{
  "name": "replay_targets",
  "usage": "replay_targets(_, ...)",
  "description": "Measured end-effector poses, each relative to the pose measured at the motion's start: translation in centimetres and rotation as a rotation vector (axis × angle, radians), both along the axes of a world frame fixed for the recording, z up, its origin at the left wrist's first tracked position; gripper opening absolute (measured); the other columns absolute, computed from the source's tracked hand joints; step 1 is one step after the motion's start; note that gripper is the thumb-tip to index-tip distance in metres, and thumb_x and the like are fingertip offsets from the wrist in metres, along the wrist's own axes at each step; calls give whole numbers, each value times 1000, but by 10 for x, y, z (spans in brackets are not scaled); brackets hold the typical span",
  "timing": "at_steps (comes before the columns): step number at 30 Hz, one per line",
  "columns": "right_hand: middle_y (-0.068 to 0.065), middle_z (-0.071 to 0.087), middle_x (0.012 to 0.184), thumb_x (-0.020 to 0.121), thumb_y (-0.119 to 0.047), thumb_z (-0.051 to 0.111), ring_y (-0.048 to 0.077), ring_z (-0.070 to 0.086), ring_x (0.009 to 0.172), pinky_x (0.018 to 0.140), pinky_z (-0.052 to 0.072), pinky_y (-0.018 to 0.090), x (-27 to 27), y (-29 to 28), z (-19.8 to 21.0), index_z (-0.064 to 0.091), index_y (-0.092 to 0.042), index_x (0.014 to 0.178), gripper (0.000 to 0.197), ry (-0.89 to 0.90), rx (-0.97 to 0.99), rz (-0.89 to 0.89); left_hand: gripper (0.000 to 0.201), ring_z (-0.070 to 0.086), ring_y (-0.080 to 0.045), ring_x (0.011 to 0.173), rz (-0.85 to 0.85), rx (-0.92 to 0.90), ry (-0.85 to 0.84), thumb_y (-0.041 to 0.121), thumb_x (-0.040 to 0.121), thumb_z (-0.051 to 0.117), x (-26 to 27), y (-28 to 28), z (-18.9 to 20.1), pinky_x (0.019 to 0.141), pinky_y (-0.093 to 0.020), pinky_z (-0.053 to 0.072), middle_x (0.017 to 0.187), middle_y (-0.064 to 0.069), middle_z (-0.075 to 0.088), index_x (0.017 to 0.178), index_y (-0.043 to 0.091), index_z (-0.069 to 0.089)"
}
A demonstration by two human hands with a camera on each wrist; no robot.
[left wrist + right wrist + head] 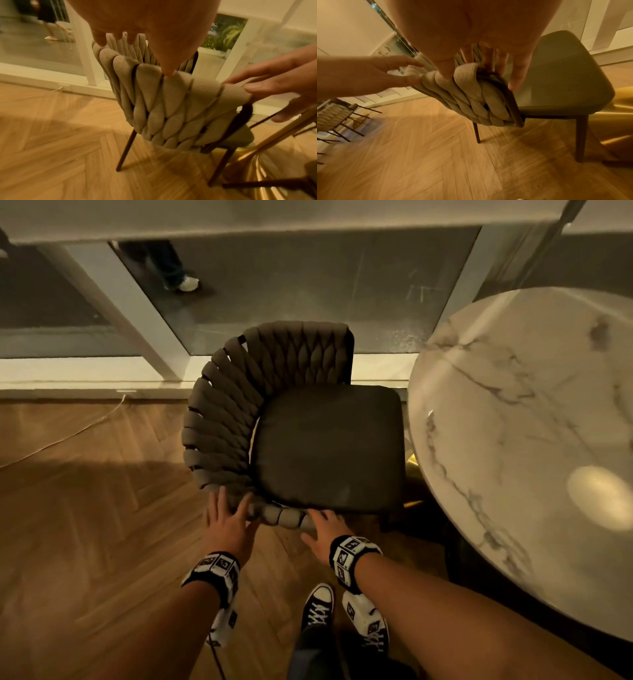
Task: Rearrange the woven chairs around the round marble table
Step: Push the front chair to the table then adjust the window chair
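Note:
A woven chair (329,446) with a dark seat cushion and a braided beige backrest (171,108) stands left of the round marble table (513,422), its seat edge close to the table rim. Both my hands are at the near end of the backrest's top rim. My left hand (233,503) lies there with straight fingers and its thumb tip touching the braid. My right hand (317,525) is spread over the rim's end: in the right wrist view its straight fingers (517,81) reach past the dark frame towards the seat. Neither hand curls round the rim.
White-framed glass doors (164,347) run just behind the chair, and a person's legs (174,275) show beyond the glass. A thin cable (68,433) crosses the herringbone wood floor at left. The table's gold base (254,159) is under its top. Another woven chair (332,116) stands further left. My sneakers (318,607) are below.

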State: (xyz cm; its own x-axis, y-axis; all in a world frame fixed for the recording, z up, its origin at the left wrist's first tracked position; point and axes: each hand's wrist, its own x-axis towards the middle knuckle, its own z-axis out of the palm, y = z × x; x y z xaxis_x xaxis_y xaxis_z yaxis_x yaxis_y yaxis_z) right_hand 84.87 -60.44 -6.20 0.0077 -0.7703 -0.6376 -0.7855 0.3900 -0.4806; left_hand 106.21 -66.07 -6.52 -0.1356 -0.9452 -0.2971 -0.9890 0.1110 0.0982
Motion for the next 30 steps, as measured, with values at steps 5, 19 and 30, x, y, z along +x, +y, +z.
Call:
replay_targets(5,18,35,146,98,-37,46,39,33,134,109,31,52,9,-15,-24,34,-23,140,45,77,110,-35,60,-13,-40,149,-140,87,-48,60,92,44,23,-28,-30,119,-57,9,162,-24,0,147,37,35)
replay_targets(19,18,46,134,99,-35,45,37,45,123,103,40,51,-43,-34,-13,40,-24,130,34,135,114,-93,51,-10,-47,147,-155,71,77,57,91,48,-29,-36,-32,117,-62,12,158,-28,18,134,31,55)
replay_targets(30,16,41,140,100,-34,42,36,41,128,104,41,49,-62,3,-14,33,-26,140,41,183,177,-51,122,22,-39,146,748,131,637,59,72,69,-18,-54,-39,118,-54,25,162,-18,11,153,24,-16)
